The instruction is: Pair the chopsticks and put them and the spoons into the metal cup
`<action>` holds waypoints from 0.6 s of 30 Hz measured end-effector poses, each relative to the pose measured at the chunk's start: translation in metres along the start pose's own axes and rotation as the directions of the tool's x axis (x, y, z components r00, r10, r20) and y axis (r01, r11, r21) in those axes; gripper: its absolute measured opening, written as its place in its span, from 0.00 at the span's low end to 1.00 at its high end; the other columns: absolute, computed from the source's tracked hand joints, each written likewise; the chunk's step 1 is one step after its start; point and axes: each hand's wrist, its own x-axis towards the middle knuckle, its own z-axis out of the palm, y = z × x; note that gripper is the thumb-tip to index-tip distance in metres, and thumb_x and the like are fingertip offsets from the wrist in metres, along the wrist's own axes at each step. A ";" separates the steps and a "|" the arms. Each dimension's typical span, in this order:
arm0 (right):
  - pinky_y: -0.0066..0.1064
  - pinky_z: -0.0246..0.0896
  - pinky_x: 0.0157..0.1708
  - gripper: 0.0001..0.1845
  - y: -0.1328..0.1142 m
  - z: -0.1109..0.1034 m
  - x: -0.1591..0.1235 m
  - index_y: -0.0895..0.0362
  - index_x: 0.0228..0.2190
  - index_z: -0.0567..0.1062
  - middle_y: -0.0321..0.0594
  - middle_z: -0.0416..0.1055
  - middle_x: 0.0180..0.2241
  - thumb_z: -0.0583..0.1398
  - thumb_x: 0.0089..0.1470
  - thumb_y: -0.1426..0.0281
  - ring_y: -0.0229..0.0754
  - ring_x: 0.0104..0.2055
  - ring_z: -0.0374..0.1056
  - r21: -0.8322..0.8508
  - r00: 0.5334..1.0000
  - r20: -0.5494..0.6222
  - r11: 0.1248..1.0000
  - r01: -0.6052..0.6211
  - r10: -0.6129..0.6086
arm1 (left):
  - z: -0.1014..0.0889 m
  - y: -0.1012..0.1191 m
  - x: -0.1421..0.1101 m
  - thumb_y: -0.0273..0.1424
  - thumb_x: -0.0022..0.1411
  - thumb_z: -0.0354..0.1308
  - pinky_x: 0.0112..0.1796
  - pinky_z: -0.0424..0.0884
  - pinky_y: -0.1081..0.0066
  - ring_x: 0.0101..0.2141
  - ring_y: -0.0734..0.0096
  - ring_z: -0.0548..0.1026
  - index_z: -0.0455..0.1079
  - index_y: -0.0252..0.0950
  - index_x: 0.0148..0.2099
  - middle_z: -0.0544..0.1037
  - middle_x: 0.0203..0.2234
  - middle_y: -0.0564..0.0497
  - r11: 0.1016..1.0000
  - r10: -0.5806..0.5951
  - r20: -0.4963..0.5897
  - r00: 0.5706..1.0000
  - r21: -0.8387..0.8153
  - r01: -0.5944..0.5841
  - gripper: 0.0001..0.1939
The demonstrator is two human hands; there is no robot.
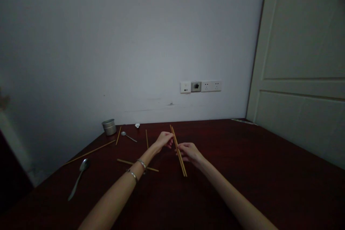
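Observation:
A pair of wooden chopsticks [182, 166] lies side by side between my two hands, slanting from far left to near right. My left hand [164, 139] has its fingers curled, with thumb and forefinger pinching them close to the far end. Around their middle my right hand [190, 151] is closed, thumb and fingers on either side. Two metal bracelets [141, 164] circle my left wrist and forearm. Beneath that forearm another chopstick [124, 161] rests crosswise on the table, partly hidden. One more chopstick [147, 138] points away just beyond it.
On the left of the dark red table [242, 172] lie a large spoon [78, 181], a small spoon [130, 137] and two more chopsticks [93, 150]. A metal cup [109, 128] and a small white object [137, 125] stand by the wall. Wall sockets [211, 86] sit above the table's back edge.

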 end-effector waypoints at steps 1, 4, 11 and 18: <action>0.24 0.63 0.22 0.05 0.001 0.000 0.000 0.61 0.29 0.69 0.39 0.72 0.25 0.58 0.46 0.72 0.33 0.23 0.68 0.004 1.000 0.017 1.000 -0.003 0.002 | 0.000 -0.001 -0.001 0.34 0.52 0.50 0.16 0.64 0.78 0.15 0.80 0.64 0.64 0.32 0.23 0.66 0.15 0.54 1.000 0.003 -0.005 1.000 -0.005 -0.003 0.11; 0.25 0.64 0.23 0.06 0.003 0.001 0.000 0.61 0.29 0.69 0.42 0.73 0.27 0.59 0.45 0.72 0.35 0.23 0.69 0.022 0.999 0.052 1.000 -0.004 0.003 | -0.001 -0.003 -0.005 0.33 0.52 0.50 0.16 0.64 0.78 0.16 0.80 0.64 0.64 0.31 0.23 0.65 0.15 0.54 0.999 -0.003 -0.014 1.000 -0.039 0.003 0.11; 0.28 0.66 0.25 0.08 0.008 0.004 -0.001 0.62 0.27 0.70 0.42 0.73 0.25 0.62 0.41 0.74 0.36 0.23 0.69 0.069 0.998 0.056 0.998 0.010 -0.014 | 0.002 -0.012 -0.010 0.33 0.52 0.52 0.16 0.64 0.77 0.15 0.79 0.65 0.65 0.30 0.24 0.67 0.15 0.53 0.990 -0.053 -0.026 0.998 -0.129 0.050 0.10; 0.26 0.67 0.23 0.11 0.010 0.007 -0.002 0.64 0.27 0.71 0.40 0.72 0.24 0.65 0.38 0.74 0.32 0.21 0.66 -0.004 1.000 0.000 1.000 0.002 -0.002 | 0.007 -0.018 -0.016 0.33 0.50 0.56 0.18 0.65 0.75 0.16 0.78 0.67 0.66 0.29 0.26 0.70 0.16 0.52 0.952 -0.074 0.028 0.997 -0.296 0.079 0.10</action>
